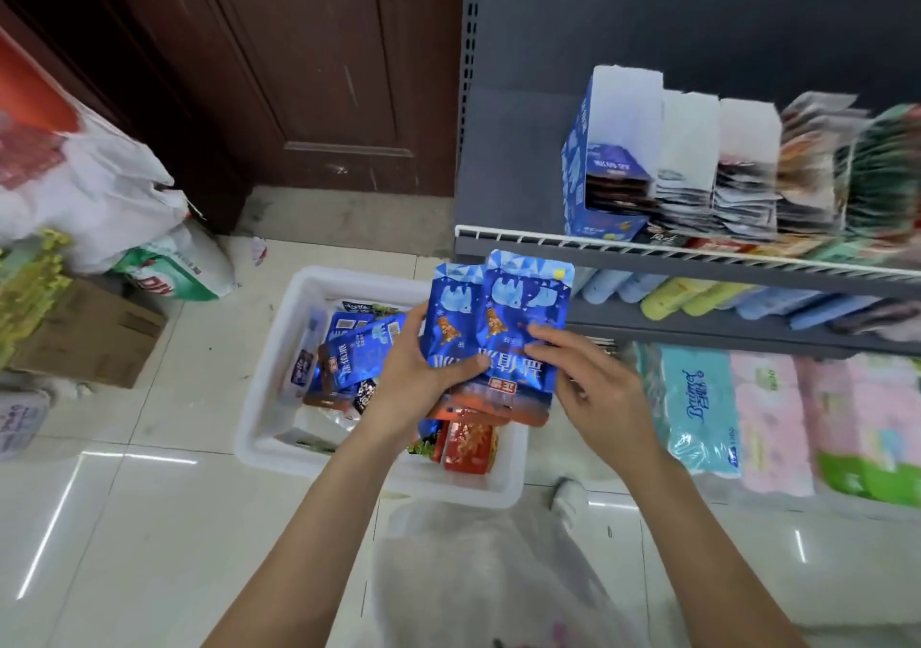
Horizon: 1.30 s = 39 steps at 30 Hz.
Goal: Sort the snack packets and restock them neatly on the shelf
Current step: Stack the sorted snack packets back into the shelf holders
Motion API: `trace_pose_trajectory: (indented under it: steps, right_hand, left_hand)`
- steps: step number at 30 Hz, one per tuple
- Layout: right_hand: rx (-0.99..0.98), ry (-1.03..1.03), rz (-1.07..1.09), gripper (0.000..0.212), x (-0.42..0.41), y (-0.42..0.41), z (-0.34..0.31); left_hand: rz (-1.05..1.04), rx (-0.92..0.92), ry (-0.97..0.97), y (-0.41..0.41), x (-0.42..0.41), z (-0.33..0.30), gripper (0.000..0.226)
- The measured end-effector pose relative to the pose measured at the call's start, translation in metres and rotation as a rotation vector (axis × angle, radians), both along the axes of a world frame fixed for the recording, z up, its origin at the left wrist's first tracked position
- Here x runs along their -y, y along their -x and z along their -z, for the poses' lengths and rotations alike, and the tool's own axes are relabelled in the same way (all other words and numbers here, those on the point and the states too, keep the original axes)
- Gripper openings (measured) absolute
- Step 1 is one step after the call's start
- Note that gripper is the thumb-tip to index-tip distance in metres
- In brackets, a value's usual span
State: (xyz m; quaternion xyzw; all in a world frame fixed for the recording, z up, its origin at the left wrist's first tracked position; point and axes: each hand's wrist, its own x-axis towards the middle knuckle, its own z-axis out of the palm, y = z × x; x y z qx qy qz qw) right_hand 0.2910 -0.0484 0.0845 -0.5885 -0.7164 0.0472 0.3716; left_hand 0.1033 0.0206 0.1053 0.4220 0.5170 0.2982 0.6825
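Note:
My left hand (416, 373) grips a fanned stack of shiny blue snack packets (518, 308) from below, thumb across their fronts, just above a white plastic bin (279, 428) on the floor. My right hand (593, 383) pinches the right-hand packet near its lower edge. More blue packets (359, 348) and red ones (471, 440) lie loose in the bin. On the shelf (697, 253) to the upper right stands an open blue display box (588, 174) partly filled with the same blue packets.
Rows of other snack packets (747, 184) fill white boxes right of the blue one. Tissue packs (707, 408) sit on the lowest level. A cardboard box (94, 333) and white bags (99, 184) stand at left by a brown door (309, 64).

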Motion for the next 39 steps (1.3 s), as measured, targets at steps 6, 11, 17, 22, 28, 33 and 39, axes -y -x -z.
trace_pose_trajectory:
  steps: [6, 11, 17, 22, 28, 33, 39]
  right_hand:
    - [0.105, 0.032, -0.077, 0.029, 0.004, -0.097, -0.018]
    - [0.296, 0.303, -0.32, 0.091, -0.021, -0.16, -0.052]
    - [-0.025, 0.62, -0.238, 0.064, -0.016, -0.216, -0.059]
    - [-0.614, 0.607, -0.144, 0.021, -0.018, -0.224, -0.048]
    - [-0.811, 0.632, -0.034, 0.019, -0.037, -0.233, -0.042]
    - [-0.562, 0.585, -0.179, 0.023, -0.075, -0.248, -0.07]
    - [-0.409, 0.443, -0.064, 0.028, -0.134, -0.263, -0.118]
  left_hand:
    - [0.27, -0.338, -0.305, -0.059, 0.006, -0.02, 0.063]
    - [0.602, -0.549, -0.468, -0.131, 0.014, -0.038, 0.041]
    - [0.368, -0.436, -0.564, -0.194, 0.013, -0.055, 0.035]
    - [-0.217, -0.165, -0.491, -0.228, 0.01, -0.057, 0.033]
    - [-0.171, -0.065, -0.266, -0.233, -0.007, -0.047, 0.022]
    - [0.05, -0.139, -0.53, -0.228, -0.042, -0.055, 0.018]
    - [-0.097, -0.134, -0.682, -0.222, -0.1, -0.087, 0.011]
